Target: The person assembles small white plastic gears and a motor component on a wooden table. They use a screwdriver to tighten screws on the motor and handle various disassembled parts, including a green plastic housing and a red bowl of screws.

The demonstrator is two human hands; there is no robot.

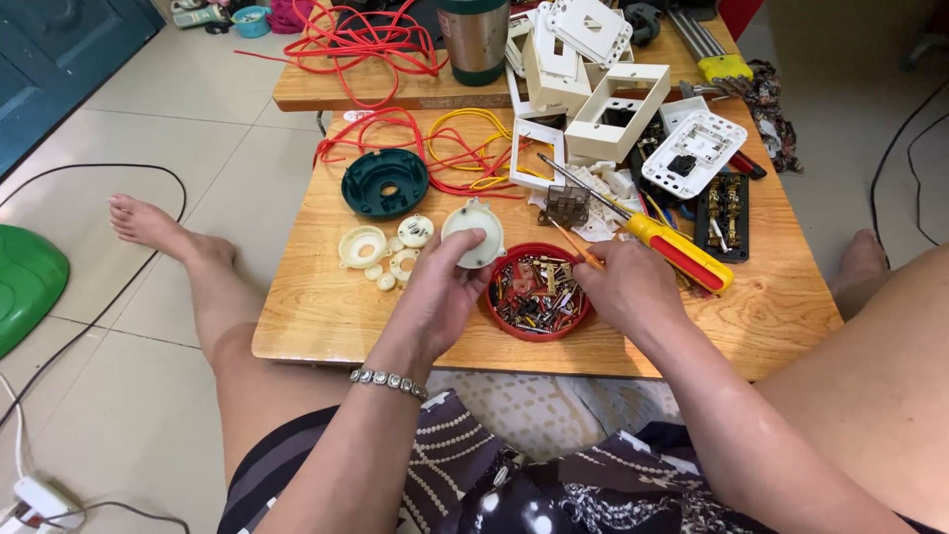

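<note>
The left hand (435, 292) grips 1 round cream housing (474, 233), fingers curled behind it and thumb along its lower rim; its flat round face tilts up toward the camera, with no clear long axis. It sits just beyond the fingertips, at 12 o'clock from the palm, above the wooden table (326, 307).

The right hand (628, 287) is closed around a thin orange-handled tool (576, 245). Its long axis runs from the fingers toward 11 o'clock, tip pointing away from the person. The hand hovers at the 3 o'clock rim of 1 red bowl (535, 294) filled with small metal parts.

At 9 o'clock from the housing lie about 5 small cream rings and discs (381, 252); at 10 o'clock, 1 dark green round cover (385, 183). 1 yellow-and-red screwdriver (652, 232) lies at 1 o'clock from the right hand, blade toward 10 o'clock.
</note>
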